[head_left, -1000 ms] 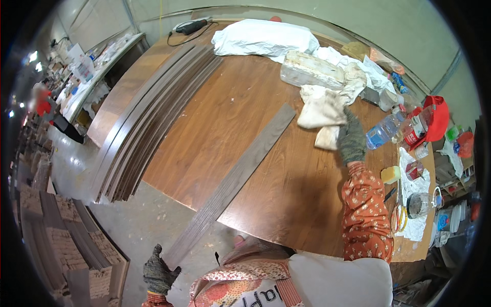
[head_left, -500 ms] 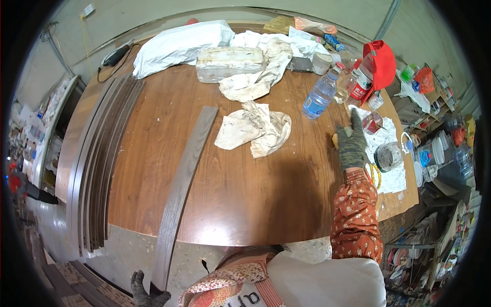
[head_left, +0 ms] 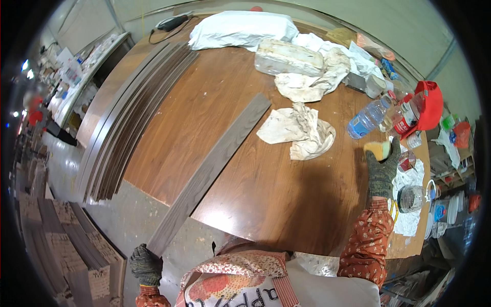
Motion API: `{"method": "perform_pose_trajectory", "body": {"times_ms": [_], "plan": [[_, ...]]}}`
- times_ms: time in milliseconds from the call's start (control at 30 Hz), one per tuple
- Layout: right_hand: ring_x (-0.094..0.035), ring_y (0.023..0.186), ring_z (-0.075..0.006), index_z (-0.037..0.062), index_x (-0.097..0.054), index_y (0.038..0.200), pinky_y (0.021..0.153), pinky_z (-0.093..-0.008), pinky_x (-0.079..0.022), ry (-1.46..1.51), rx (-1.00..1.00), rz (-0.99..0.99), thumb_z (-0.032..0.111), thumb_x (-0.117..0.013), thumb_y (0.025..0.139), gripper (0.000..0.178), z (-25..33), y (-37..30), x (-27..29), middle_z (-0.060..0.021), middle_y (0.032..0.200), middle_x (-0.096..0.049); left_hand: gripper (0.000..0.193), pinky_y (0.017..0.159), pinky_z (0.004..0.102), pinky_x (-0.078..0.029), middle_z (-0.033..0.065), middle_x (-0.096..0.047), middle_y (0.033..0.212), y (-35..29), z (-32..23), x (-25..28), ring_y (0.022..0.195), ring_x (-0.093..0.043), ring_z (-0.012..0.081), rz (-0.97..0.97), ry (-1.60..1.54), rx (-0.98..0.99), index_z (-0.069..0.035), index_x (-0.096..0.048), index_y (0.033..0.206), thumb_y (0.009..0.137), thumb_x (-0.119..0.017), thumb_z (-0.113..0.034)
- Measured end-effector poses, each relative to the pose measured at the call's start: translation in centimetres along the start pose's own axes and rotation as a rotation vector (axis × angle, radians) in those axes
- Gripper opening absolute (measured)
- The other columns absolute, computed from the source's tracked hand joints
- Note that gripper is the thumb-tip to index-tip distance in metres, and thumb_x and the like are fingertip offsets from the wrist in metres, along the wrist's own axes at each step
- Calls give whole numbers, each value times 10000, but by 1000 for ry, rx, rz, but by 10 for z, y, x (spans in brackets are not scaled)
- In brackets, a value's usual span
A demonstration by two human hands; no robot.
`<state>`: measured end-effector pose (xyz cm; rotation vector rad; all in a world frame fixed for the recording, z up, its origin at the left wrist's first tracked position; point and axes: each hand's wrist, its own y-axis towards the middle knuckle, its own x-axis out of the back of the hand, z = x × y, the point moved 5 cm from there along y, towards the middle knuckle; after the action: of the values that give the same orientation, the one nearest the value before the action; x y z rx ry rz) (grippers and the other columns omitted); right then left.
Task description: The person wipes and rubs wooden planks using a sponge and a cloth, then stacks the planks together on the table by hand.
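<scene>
A long grey-brown wood-grain strip point(head_left: 212, 161) lies slantwise on the brown table, its near end jutting past the front edge. My left hand point(head_left: 146, 265), in a dark knitted glove, is closed around that near end. At the table's right side my right hand point(head_left: 383, 171), in a dark patterned glove, grips a small yellowish sponge point(head_left: 377, 150) between thumb and fingers. Stained white rags point(head_left: 297, 130) lie crumpled between the strip and my right hand. White paper point(head_left: 407, 221) with small jars lies just right of that hand.
Many similar strips point(head_left: 135, 120) are stacked along the table's left side. Plastic bottles point(head_left: 369, 118) and a red cap point(head_left: 430, 105) stand at the right. A white-wrapped package point(head_left: 240, 29) and a clear-wrapped block point(head_left: 288, 57) lie at the back. More boards point(head_left: 76, 245) are piled lower left.
My left hand has closed on the strip's near end, from open beside it. The yellow sponge now shows raised in my right hand. The whole view has swung left.
</scene>
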<state>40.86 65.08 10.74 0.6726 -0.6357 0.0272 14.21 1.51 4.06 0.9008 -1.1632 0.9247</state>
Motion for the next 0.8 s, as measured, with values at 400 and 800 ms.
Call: {"method": "perform_pose_trajectory", "body": {"times_ms": [400, 800], "plan": [[-537, 1076, -295, 39, -451, 1284, 942, -430, -440, 643, 705, 712, 133, -718, 750, 605, 286, -163, -161, -166, 1184, -508, 273, 762, 457, -420, 115, -571, 891, -56, 3, 20, 833, -549, 314, -341, 69, 43, -54, -556, 969, 697, -555, -62], [-507, 1067, -353, 38, -498, 1208, 954, -393, -409, 300, 477, 613, 186, -703, 729, 542, 224, -20, -223, -190, 1150, -521, 290, 808, 481, -412, 111, -572, 897, -106, 36, -5, 867, -547, 313, -345, 87, 97, -69, -553, 974, 684, -571, -69]]}}
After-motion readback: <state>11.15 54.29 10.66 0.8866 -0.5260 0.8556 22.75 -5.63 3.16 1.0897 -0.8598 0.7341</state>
